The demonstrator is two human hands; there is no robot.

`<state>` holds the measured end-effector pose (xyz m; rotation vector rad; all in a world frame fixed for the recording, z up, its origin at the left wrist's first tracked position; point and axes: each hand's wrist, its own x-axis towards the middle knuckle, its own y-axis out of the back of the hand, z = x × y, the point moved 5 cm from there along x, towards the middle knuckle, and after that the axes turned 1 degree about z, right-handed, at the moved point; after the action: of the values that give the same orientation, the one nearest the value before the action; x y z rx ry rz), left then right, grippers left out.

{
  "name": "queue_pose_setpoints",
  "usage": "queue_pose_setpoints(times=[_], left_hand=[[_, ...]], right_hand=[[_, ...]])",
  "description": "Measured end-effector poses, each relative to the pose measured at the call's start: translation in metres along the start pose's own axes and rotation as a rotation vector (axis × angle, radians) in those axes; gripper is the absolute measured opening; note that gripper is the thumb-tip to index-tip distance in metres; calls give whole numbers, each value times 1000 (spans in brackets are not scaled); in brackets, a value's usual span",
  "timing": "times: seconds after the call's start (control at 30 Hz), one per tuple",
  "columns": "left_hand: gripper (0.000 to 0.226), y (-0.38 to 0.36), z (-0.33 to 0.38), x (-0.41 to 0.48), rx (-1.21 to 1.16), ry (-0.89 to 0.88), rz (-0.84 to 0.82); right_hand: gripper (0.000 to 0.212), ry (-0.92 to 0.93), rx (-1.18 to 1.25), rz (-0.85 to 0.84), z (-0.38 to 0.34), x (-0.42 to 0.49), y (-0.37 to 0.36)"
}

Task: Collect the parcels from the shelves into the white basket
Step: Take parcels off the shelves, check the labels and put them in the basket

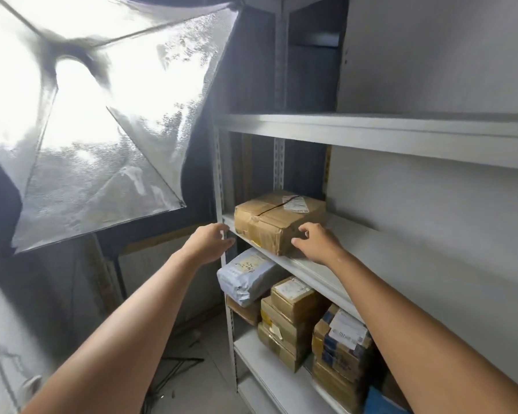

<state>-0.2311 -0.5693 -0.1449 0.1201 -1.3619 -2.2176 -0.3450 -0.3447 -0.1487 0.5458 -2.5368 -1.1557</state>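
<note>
A taped brown cardboard parcel (277, 221) with a white label sits at the left end of the middle shelf (356, 243). My left hand (208, 242) hovers just left of it by the shelf's front post, fingers spread and holding nothing. At the parcel's front right corner my right hand (317, 242) is open with fingers loosely curved, close to the box. On the shelf below lie a grey mailer bag (245, 274) and several stacked brown boxes (290, 321). The white basket is not in view.
A large lit softbox (96, 115) on a stand fills the left side, close to the rack's left post (220, 186). The upper shelf (371, 130) overhangs the parcel. Black stand legs and cables lie on the floor (180, 369). A blue item (380, 403) shows at bottom right.
</note>
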Motion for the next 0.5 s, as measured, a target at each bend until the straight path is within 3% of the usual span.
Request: queue_pose_setpoints(times=[0.23, 0.37, 0.5], left_hand=[[61, -34, -26, 113, -71, -89, -24], [75, -56, -38, 159, -152, -153, -121], [73, -74, -40, 184, -232, -227, -234]], right_hand=[[56, -60, 14, 133, 1, 67, -25], [61, -131, 25, 133, 6, 92, -47], [61, -175, 130, 135, 11, 104, -57]])
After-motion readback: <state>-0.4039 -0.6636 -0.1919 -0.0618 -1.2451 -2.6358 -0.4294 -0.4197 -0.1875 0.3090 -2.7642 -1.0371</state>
